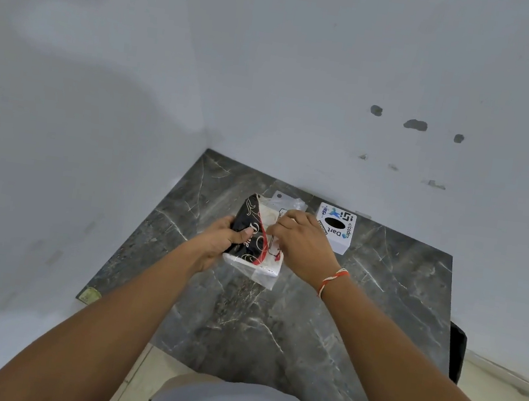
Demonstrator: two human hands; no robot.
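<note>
A soft pack of tissues (256, 243) in black, red and white plastic wrap is held just above the dark marble table (274, 319). My left hand (222, 238) grips its left side, thumb on the black part. My right hand (301, 242) is on the pack's white top, fingers curled and pinching at the wrap near its opening. A white tissue box (336, 228) with stickers and a black oval slot stands to the right of my hands, near the wall.
A clear plastic piece (285, 199) lies behind the pack by the wall. White walls close in the table at the back and left. A dark object (456, 353) hangs at the table's right edge. The tiled floor shows below.
</note>
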